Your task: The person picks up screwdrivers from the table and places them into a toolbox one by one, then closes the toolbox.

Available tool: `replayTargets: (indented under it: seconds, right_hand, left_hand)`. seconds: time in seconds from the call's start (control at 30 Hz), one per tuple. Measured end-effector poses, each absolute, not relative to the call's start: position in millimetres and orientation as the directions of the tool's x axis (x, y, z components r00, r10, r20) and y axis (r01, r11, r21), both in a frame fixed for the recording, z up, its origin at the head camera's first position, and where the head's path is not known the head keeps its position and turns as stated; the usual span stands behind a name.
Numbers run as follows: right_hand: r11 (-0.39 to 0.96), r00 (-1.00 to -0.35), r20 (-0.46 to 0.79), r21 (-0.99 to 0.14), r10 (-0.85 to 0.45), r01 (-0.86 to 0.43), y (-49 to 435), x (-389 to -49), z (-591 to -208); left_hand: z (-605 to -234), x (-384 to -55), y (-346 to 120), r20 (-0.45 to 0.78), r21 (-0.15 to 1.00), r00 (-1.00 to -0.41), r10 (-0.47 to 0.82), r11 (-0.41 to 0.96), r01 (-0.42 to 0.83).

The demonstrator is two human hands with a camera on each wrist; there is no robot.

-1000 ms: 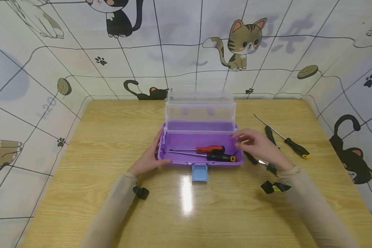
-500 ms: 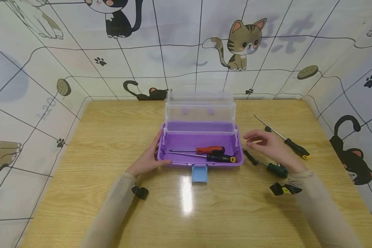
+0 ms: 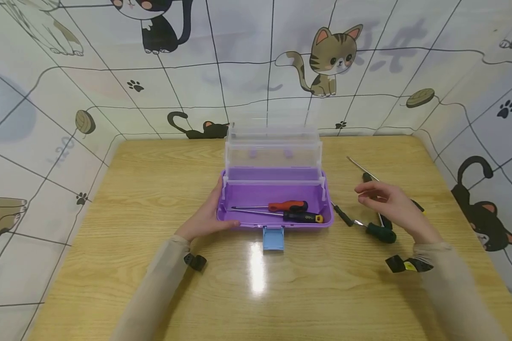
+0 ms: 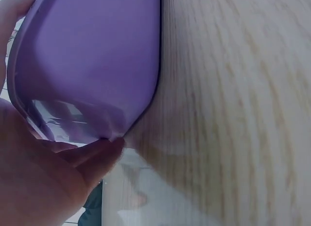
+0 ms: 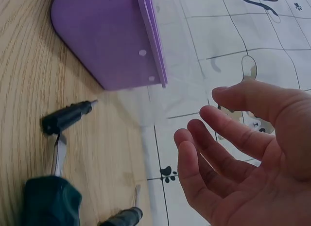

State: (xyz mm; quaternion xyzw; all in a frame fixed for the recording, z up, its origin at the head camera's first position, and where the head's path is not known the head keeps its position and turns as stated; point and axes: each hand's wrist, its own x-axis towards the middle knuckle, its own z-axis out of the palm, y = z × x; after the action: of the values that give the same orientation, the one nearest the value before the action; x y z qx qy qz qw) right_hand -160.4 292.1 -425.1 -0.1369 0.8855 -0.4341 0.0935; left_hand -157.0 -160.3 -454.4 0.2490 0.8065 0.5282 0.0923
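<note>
A purple toolbox point(image 3: 256, 192) sits on the table with its clear lid point(image 3: 274, 154) raised. In it lie a red-and-black screwdriver point(image 3: 287, 206) and a black-and-yellow screwdriver point(image 3: 302, 217). My left hand point(image 3: 202, 215) grips the box's left end, thumb along the front edge; in the left wrist view its fingers point(image 4: 99, 160) bend against the purple wall. My right hand point(image 3: 392, 206) hovers empty, fingers loosely bent, above the tools right of the box. Below it are a green-handled screwdriver point(image 3: 381, 233) and a small black screwdriver point(image 3: 342, 215).
Behind the right hand lie a long-shafted screwdriver point(image 3: 362, 168), its handle mostly covered, and another black-handled one point(image 3: 368, 177). The box's blue latch point(image 3: 273, 238) hangs down in front. A cat-printed wall covering point(image 3: 247, 71) rises behind the wooden table point(image 3: 222, 303).
My right hand has drawn away from the box's right end, moving right over the loose screwdrivers. The left hand stays on the box, and the two screwdrivers inside lie as before.
</note>
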Motion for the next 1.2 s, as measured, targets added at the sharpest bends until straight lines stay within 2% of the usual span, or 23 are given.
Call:
replayTargets:
  seconds: [0.33, 0.57, 0.77, 0.9, 1.2]
  right_hand:
    - [0.596, -0.966, -0.026, -0.791, -0.258, -0.138, 315.7, -156.2, -430.3]
    - [0.592, -0.983, -0.047, -0.803, -0.178, -0.068, 331.0, -151.9, -429.2]
    - [0.59, -0.987, -0.019, -0.803, -0.159, -0.079, 344.6, -153.3, -431.7]
    - [0.613, -0.99, -0.012, -0.786, -0.143, -0.08, 354.2, -154.9, -435.4]
    - [0.693, -0.99, -0.125, -0.719, -0.06, 0.049, 369.4, -156.2, -437.1]
  left_hand:
    - [-454.1, -159.3, -162.4, 0.055, 0.93, -0.863, 0.503, 0.288, 0.228]
    - [-449.2, -156.4, -161.9, 0.031, 0.916, -0.868, 0.496, 0.333, 0.223]
    - [-450.8, -156.4, -162.3, 0.028, 0.915, -0.875, 0.483, 0.34, 0.217]
    - [-465.2, -160.6, -165.0, 0.046, 0.908, -0.88, 0.473, 0.347, 0.234]
    - [-480.7, -166.6, -168.3, 0.066, 0.895, -0.876, 0.478, 0.359, 0.263]
